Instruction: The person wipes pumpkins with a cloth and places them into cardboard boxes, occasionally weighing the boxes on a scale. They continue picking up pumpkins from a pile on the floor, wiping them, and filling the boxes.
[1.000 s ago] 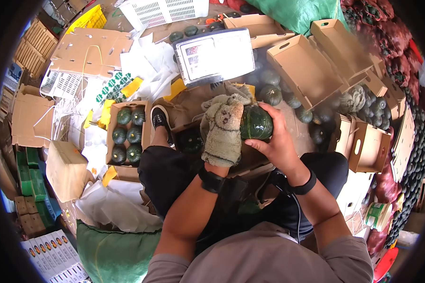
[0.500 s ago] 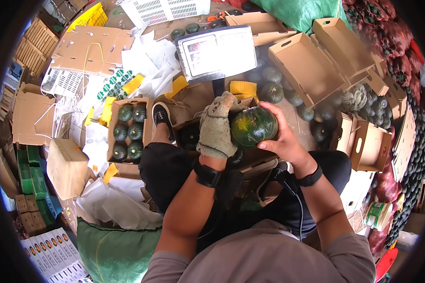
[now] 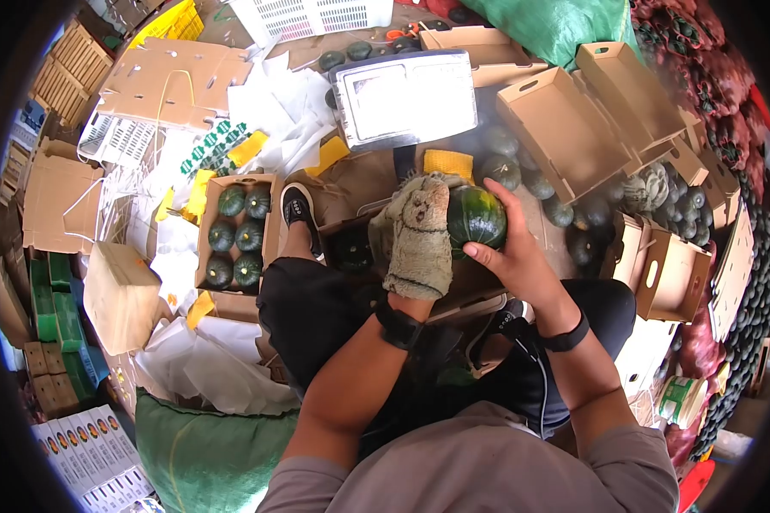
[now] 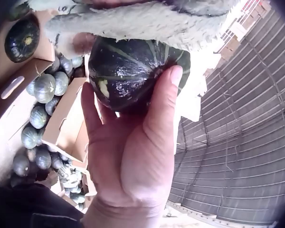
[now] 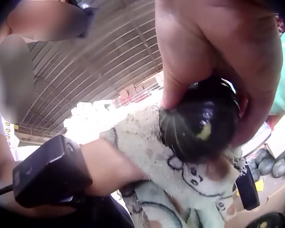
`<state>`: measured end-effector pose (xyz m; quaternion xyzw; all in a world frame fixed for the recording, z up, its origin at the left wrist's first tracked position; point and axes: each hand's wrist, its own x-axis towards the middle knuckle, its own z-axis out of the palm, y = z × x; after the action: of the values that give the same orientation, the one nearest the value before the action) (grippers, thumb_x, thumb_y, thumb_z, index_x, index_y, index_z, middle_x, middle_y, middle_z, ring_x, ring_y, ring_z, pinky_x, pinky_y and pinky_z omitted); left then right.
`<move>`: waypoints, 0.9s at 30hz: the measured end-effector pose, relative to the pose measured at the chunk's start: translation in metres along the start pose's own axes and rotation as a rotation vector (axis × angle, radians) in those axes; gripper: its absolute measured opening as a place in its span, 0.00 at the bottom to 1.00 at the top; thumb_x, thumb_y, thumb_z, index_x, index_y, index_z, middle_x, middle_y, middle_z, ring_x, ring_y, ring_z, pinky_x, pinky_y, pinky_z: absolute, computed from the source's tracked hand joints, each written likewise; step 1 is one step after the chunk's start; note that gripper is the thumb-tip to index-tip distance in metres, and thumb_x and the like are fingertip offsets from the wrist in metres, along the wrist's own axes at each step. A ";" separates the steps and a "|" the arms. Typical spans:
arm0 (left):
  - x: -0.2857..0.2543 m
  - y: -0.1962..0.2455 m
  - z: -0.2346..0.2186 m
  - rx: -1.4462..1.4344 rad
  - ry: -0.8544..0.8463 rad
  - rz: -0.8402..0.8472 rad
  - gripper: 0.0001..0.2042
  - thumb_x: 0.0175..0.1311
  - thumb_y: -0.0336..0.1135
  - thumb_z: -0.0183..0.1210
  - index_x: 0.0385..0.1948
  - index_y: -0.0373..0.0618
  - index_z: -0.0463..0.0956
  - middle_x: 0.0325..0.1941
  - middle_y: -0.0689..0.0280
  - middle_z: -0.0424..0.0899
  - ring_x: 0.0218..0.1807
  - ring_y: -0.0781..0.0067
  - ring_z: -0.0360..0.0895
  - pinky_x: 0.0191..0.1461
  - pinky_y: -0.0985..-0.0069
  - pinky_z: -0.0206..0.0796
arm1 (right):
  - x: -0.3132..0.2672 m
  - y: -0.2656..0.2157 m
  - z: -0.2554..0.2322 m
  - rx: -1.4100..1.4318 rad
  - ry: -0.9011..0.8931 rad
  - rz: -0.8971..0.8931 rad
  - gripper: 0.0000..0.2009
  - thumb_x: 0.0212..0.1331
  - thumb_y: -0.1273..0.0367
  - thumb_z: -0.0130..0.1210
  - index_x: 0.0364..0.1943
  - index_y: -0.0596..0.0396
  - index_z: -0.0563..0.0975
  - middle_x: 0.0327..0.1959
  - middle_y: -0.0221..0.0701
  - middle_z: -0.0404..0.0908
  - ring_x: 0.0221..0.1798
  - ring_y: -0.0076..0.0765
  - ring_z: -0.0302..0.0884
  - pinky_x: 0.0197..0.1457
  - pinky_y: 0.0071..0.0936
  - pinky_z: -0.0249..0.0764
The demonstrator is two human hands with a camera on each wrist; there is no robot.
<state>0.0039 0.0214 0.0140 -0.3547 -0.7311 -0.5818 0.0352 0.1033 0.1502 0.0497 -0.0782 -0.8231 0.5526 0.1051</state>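
A dark green kabocha squash (image 3: 477, 221) with a yellow patch is held up over the lap between both hands. My bare right hand (image 3: 522, 248) grips it from the right, thumb at the near side and fingers around the far side. My left hand (image 3: 415, 248) is wrapped in a worn, pale terry cloth (image 5: 142, 137) with a printed cartoon figure, and holds it against the squash's left side. Most of the left fingers are hidden under the cloth. In the left wrist view the right thumb lies near the ribbed end of the squash (image 4: 128, 71).
An open carton (image 3: 274, 218) of squashes stands left of my foot, and another squash (image 3: 351, 250) sits in a box between the legs. Ahead is a white flat-topped unit (image 3: 406, 98). Cardboard trays (image 3: 565, 128) and loose squashes (image 3: 500, 171) lie right; a green sack (image 3: 205, 449) lies near left.
The squash has been turned in the hands. Half a second ago the cloth hand was further back, baring more of it; now the cloth covers its left side again.
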 end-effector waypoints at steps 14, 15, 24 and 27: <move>0.002 -0.001 -0.016 0.224 -0.232 -0.151 0.31 0.36 0.34 0.69 0.49 0.42 0.71 0.47 0.53 0.78 0.50 0.47 0.74 0.55 0.59 0.66 | -0.002 0.009 -0.013 0.433 -0.126 0.177 0.34 0.59 0.63 0.63 0.67 0.49 0.57 0.59 0.34 0.68 0.61 0.31 0.66 0.59 0.28 0.69; 0.001 0.000 -0.015 0.208 -0.250 -0.179 0.33 0.32 0.34 0.70 0.49 0.40 0.70 0.47 0.52 0.76 0.50 0.45 0.73 0.55 0.59 0.65 | -0.003 0.005 -0.012 0.486 -0.086 0.286 0.34 0.59 0.61 0.63 0.67 0.48 0.58 0.58 0.33 0.69 0.60 0.31 0.68 0.54 0.27 0.72; -0.012 -0.004 0.022 0.336 -0.266 0.101 0.29 0.48 0.34 0.64 0.54 0.36 0.68 0.55 0.52 0.72 0.59 0.50 0.68 0.63 0.61 0.61 | -0.002 0.027 -0.001 0.249 0.273 0.200 0.32 0.59 0.61 0.63 0.63 0.53 0.61 0.53 0.36 0.73 0.53 0.31 0.72 0.54 0.27 0.72; -0.002 0.007 0.015 0.381 0.006 0.133 0.25 0.45 0.28 0.64 0.51 0.40 0.71 0.47 0.55 0.76 0.50 0.52 0.74 0.55 0.64 0.67 | -0.005 0.011 0.018 0.206 0.315 0.068 0.31 0.59 0.65 0.63 0.63 0.55 0.60 0.53 0.35 0.72 0.54 0.30 0.71 0.58 0.27 0.69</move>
<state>0.0145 0.0345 0.0141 -0.3874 -0.8027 -0.4306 0.1423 0.1035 0.1372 0.0327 -0.1802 -0.7326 0.6179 0.2213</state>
